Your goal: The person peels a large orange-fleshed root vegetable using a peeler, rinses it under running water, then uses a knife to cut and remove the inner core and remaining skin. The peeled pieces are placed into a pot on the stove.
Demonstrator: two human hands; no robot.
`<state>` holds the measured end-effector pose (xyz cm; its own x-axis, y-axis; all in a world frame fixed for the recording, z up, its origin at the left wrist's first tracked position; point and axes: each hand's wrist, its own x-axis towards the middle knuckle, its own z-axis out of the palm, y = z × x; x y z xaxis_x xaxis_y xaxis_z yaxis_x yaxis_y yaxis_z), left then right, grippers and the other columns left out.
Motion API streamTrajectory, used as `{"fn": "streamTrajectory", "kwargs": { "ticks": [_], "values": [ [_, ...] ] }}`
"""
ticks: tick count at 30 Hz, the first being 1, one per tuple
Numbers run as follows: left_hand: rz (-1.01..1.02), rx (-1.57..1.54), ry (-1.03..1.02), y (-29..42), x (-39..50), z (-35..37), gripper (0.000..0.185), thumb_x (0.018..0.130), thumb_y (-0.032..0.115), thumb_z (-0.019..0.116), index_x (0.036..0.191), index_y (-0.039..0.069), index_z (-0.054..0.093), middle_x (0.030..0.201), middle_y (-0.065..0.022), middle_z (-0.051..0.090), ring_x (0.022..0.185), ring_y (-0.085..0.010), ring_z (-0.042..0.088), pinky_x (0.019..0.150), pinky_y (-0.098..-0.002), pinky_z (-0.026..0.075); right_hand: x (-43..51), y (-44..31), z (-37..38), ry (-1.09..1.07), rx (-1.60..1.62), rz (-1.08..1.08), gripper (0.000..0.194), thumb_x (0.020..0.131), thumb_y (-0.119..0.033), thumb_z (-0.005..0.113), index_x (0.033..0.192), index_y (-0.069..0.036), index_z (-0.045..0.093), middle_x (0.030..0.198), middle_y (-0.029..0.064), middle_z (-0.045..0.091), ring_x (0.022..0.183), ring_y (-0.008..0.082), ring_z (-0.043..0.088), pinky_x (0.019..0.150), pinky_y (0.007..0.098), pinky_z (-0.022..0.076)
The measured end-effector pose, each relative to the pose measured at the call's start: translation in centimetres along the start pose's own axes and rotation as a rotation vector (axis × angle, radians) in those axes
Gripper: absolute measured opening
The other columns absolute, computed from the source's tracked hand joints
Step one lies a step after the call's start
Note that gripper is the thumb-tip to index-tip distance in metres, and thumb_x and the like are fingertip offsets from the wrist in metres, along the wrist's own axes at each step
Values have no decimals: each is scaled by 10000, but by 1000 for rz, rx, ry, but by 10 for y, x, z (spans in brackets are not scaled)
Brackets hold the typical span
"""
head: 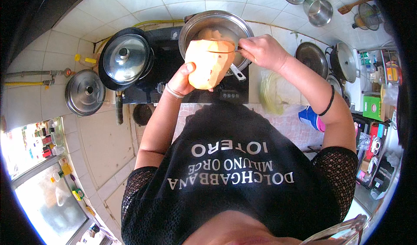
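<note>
My left hand (183, 79) holds a large peeled orange vegetable (208, 65) from its left side and underneath, with the thumb along its edge. It is pale orange with a few small brown spots; I cannot tell exactly which kind. In my right hand (264, 51) is the handle of a thin knife (237, 50), most of it hidden by the fingers. Its blade lies in a cut across the vegetable's upper part. Just below and beyond is a wide stainless steel pot (216, 16), partly covered by the vegetable. Cut orange pieces (213, 34) lie inside it.
The pot stands on a black gas stove (163, 46). A wok (107, 49) with a glass lid (125, 61) sits to the left. Further left leans a metal lid (86, 92). A clear plastic bag (272, 93) and dark pans (311, 61) are at the right. Ladles (319, 12) hang on the tiled wall.
</note>
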<state>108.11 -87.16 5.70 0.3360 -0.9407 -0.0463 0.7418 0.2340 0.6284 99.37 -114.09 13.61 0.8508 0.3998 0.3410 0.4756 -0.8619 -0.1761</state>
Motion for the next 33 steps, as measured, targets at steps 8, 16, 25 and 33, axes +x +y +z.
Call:
{"fn": "streamTrajectory", "kwargs": {
  "ticks": [8,16,25,33],
  "values": [
    [130,256,202,13,-2,16,916,702,417,806,1377,-31,380,1259,-131,570,1148,-210,577,974,-333,479,9,6,-25,-219,-65,-23,199,925,-291,589,885,-109,518,613,119,596,588,347,623,507,437,501],
    [92,258,180,12,-5,15,944,665,403,827,1374,-34,383,1259,-119,570,1148,-201,574,977,-328,473,24,11,-48,-397,81,-147,202,936,-293,563,896,-100,525,613,146,595,615,372,620,538,475,487],
    [33,435,97,13,-7,10,943,657,384,828,1378,-29,384,1249,-118,578,1131,-202,584,981,-324,469,36,21,-59,-554,36,-192,205,936,-300,556,909,-99,531,656,158,611,653,368,628,567,500,481],
    [97,148,238,-8,10,-17,870,743,501,751,1390,45,392,1259,-129,572,1066,-276,627,755,-485,594,36,41,-24,-459,91,121,290,970,-368,515,925,-83,550,723,179,623,710,389,618,620,486,477]
  ]
}}
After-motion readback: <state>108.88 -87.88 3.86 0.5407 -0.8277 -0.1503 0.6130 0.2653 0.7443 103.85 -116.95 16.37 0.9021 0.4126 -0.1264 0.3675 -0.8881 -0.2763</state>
